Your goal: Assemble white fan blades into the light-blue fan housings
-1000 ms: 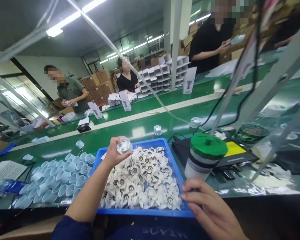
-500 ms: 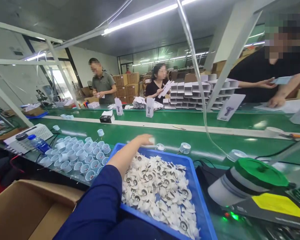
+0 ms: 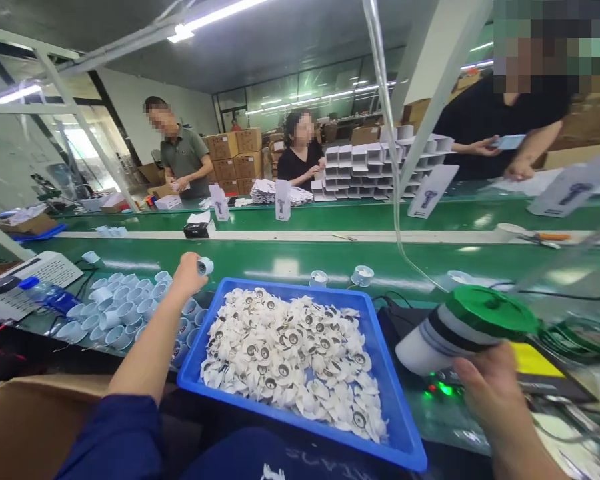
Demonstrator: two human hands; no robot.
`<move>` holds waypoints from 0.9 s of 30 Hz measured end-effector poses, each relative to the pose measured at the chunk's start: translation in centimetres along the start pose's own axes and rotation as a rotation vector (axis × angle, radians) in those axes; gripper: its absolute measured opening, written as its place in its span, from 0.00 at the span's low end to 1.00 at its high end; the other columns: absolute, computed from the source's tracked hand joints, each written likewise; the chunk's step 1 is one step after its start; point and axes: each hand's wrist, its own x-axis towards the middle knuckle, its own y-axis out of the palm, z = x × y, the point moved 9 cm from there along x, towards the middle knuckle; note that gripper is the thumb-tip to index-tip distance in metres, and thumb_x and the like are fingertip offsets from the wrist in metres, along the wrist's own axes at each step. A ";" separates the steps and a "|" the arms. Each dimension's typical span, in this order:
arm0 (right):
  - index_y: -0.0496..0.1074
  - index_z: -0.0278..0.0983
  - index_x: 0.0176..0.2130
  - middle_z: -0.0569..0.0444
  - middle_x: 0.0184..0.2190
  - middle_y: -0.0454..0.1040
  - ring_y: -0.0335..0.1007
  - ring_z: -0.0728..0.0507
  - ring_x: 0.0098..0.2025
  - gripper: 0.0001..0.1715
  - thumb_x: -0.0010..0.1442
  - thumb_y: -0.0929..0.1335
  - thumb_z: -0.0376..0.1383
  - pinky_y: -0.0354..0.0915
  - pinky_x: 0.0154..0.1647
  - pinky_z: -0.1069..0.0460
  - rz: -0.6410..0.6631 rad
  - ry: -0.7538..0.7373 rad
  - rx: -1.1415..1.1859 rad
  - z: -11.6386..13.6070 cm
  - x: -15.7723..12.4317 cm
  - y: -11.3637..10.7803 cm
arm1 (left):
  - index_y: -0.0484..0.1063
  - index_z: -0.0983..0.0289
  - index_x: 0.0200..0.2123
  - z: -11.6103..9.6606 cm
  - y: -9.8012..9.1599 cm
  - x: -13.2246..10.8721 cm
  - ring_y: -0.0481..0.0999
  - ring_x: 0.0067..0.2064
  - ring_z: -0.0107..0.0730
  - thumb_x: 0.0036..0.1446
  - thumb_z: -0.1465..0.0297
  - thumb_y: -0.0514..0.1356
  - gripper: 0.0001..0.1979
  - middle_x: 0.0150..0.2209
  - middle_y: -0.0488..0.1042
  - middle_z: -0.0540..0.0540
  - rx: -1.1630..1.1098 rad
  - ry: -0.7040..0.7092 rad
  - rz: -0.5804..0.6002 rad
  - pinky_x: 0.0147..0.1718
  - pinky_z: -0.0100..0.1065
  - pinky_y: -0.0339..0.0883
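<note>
"What has the left hand (image 3: 186, 277) got?"

"A small round white plastic cap (image 3: 205, 266), pinched narrowly in the fingertips (image 3: 195, 261). Its short axis lies level, with the smooth round face turned right, just off the far left corner of the blue plastic tray (image 3: 300, 288)."

"And the right hand (image 3: 490, 393)?"

"Just below a tilted white cylinder (image 3: 445, 340) with a green lid. I cannot tell whether the fingers grip it."

"What's in the tray?"

"A heap of thin, frilly white pieces (image 3: 285, 360) with dark round centres. White cups (image 3: 123, 313) stand beside it."

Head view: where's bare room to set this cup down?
Bare green belt lies between the blue tray's far rim and the white stripe, left of the small cups. Crowded: the tray, heaped with white parts, and the cup cluster left of it.
</note>
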 end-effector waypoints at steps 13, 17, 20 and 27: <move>0.61 0.39 0.51 0.43 0.50 0.68 0.69 0.31 0.53 0.53 0.33 0.81 0.57 0.62 0.60 0.30 -0.145 0.108 0.096 2.6 -1.6 4.1 | 0.71 0.60 0.60 -7.6 4.0 -16.5 0.71 0.62 0.58 0.51 0.54 0.69 0.35 0.61 0.72 0.65 -0.799 0.359 0.319 0.61 0.55 0.65; 0.61 0.42 0.41 0.52 0.37 0.74 0.76 0.38 0.35 0.43 0.35 0.77 0.60 0.74 0.41 0.38 -0.034 0.154 0.299 4.1 0.6 5.2 | 0.67 0.60 0.62 -8.8 5.2 -17.7 0.72 0.61 0.58 0.52 0.57 0.68 0.35 0.61 0.72 0.65 -0.846 0.379 0.338 0.61 0.56 0.64; 0.67 0.42 0.41 0.56 0.32 0.73 0.74 0.42 0.30 0.37 0.39 0.75 0.61 0.75 0.35 0.42 0.055 0.195 0.441 8.4 1.5 4.5 | 0.67 0.57 0.60 -11.1 4.4 -18.8 0.72 0.62 0.54 0.55 0.65 0.65 0.29 0.61 0.71 0.62 -0.847 0.500 0.305 0.61 0.54 0.65; 0.74 0.45 0.47 0.56 0.42 0.78 0.78 0.44 0.35 0.29 0.46 0.76 0.49 0.77 0.40 0.43 0.620 0.354 1.056 21.5 -2.4 13.5 | 0.65 0.61 0.56 -19.6 1.9 -21.9 0.76 0.53 0.47 0.48 0.72 0.65 0.30 0.51 0.76 0.60 -0.797 0.829 0.278 0.54 0.46 0.69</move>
